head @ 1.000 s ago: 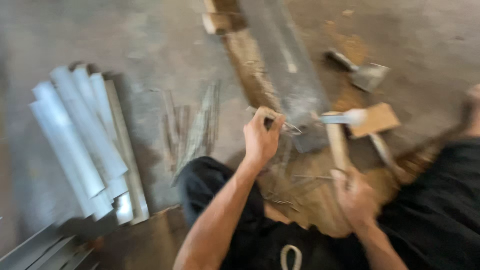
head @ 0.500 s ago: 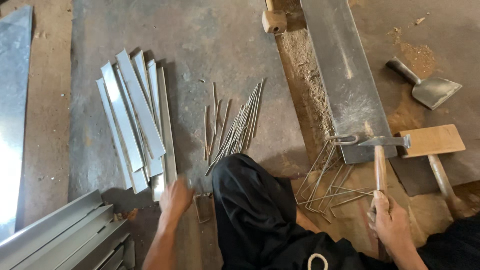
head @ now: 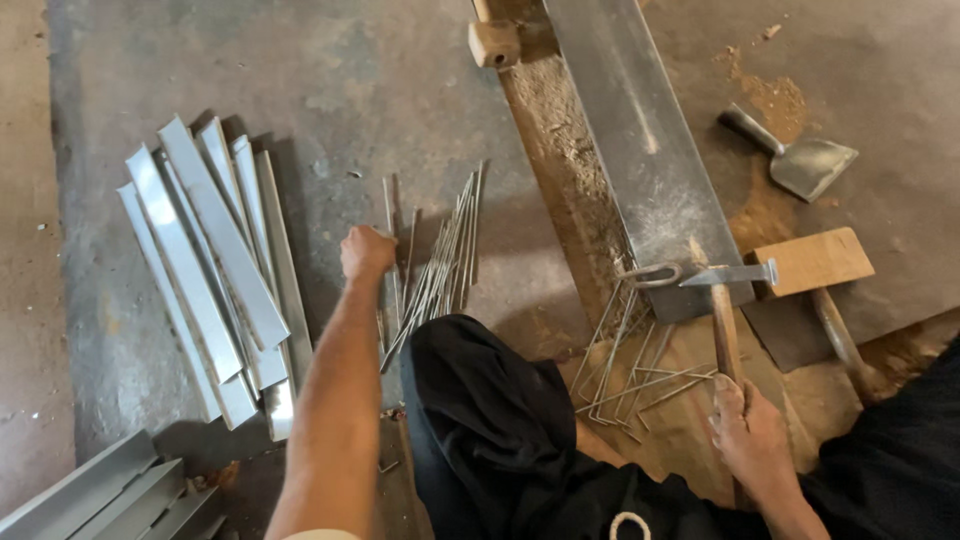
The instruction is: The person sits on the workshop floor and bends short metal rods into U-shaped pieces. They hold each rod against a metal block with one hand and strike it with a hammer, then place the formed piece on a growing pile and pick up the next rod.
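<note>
Left hand: the left hand [head: 366, 252] is stretched out over the floor, fingers curled into a loose fist at the near end of the straight wire rods [head: 440, 262]. It touches the leftmost rods; whether it has one pinched cannot be told.
Right hand: the right hand [head: 752, 440] is wrapped tight around the lower end of the wooden handle of the hammer [head: 727, 305].
Hammer: handle points away from the person; the metal head rests on the near end of the steel plate [head: 640, 140], just beside a bent wire loop [head: 652, 274] lying on that same end.
Straight wire rods: a loose fan on the concrete floor [head: 400, 90], just beyond the person's black-clad knee [head: 490, 400], between the metal strips and the plate.
Bent wire pieces: a tangle of bent wire pieces [head: 630, 365] lies on the floor below the plate's near end, just left of the hammer handle.
Metal strips: a pile of flat folded metal strips [head: 205, 265] lies left of the rods, apart from them.
Channel sections: grey channel sections [head: 100, 495] sit at the lower left corner.
Other tools: a wooden mallet [head: 815, 265] lies touching the plate's right edge; a metal chisel-like scraper [head: 795, 158] lies farther out; a small wooden block [head: 494, 43] sits at the plate's far end.
</note>
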Tool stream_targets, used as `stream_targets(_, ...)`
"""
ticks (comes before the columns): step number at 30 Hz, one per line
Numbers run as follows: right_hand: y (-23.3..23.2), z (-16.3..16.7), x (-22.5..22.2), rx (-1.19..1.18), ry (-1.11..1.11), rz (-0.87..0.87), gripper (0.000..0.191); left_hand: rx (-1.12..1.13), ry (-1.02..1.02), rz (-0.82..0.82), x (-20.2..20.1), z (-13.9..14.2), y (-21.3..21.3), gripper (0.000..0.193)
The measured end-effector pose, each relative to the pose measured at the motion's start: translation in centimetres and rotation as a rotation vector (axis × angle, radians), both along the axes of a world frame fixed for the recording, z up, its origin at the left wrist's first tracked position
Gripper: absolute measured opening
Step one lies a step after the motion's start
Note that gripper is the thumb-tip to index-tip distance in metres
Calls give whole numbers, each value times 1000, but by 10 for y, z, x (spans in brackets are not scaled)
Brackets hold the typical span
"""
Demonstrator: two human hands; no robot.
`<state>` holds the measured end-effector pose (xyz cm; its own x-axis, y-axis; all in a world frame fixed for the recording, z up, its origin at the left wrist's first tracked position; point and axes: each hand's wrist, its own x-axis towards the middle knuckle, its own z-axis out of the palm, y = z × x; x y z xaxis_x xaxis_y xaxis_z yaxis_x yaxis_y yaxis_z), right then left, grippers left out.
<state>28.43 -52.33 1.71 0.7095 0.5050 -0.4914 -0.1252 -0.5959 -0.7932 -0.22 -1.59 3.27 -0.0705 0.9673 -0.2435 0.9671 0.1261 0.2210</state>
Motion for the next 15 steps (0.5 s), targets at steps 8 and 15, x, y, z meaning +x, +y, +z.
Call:
stream_targets(8,-6,-14,4,-85,-700,214,41,-242,-987,-50,13,42,-29,34)
stream_targets(15,4,47,-10,-72,-417,113,28,-588,-1322,-177,163,77,-136,25)
